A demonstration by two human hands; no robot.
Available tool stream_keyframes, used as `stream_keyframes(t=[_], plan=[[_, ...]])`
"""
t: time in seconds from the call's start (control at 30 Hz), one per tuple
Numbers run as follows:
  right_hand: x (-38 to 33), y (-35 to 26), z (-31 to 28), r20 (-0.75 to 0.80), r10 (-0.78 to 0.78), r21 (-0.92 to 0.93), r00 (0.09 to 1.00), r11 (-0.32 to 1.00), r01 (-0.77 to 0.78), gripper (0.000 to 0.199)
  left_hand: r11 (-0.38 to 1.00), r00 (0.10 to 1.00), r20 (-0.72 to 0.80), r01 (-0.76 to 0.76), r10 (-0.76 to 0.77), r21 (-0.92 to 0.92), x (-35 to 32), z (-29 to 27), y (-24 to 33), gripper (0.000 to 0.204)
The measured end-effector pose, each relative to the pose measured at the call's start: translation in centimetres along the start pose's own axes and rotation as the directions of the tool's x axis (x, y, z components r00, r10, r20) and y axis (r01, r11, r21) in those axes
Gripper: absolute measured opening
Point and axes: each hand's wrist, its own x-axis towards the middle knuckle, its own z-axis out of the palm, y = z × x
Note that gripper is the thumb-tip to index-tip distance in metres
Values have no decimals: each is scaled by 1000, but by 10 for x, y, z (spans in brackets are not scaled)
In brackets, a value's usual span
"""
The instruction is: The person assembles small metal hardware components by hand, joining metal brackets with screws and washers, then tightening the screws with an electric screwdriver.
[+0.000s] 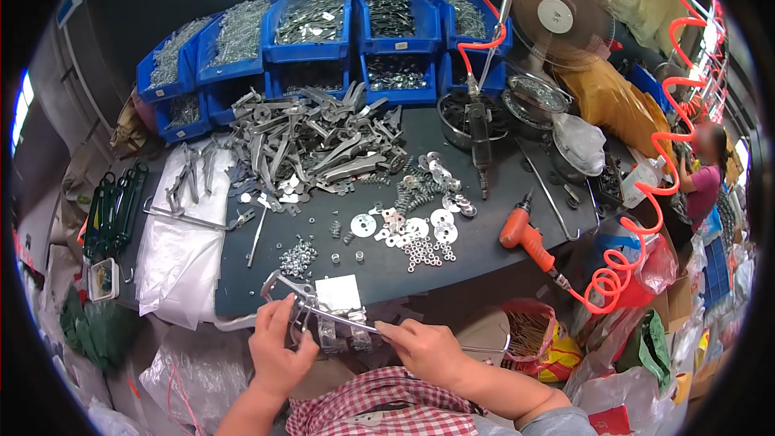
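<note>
**While both hands work the metal bracket at the near edge**

While my left hand (278, 347) pinches the left end of the metal bracket assembly (327, 316), I judge the main thing is to keep that end steady so the parts stay lined up. Its fingers are curled narrow around the bent bar, thumb toward me, holding it just off the near edge of the dark surface (452, 262). The white block (338, 292) sits directly behind the assembly, touching it or nearly so; I cannot tell which.

Moving right along the assembly, a thin rod sticks out from it toward my right hand (428, 349). That hand is closed narrow on the rod's right end, fingertips pressed together on it. I would keep both grips close to the assembly rather than out at the ends, so the piece does not twist, and let the right hand do the fine aligning while the left only braces.

Beyond the assembly, farther from me, a small heap of nuts (298, 258) lies to the left, and round washers (420, 226) are spread to the right of that. Farther right still, well apart from the assembly, the orange power driver (526, 236) rests near the surface's edge.
</note>
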Motion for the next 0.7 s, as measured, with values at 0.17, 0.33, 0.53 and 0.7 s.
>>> stream_keyframes(t=[0.17,0.33,0.53,0.7], plan=[[12,7,16,23,131,479,991,869,-126,25,998,989,-131,-65,66,15,11,9,7,58],[10,3,7,-47,54,393,997,919,-31,23,995,997,-77,1,-9,-101,12,4,13,59],[12,13,16,468,181,790,865,351,-502,24,973,965,-130,-224,228,47,13,7,8,62],[19,-5,15,2,107,401,994,911,-98,22,991,990,-58,-130,131,20,5,15,15,62]])
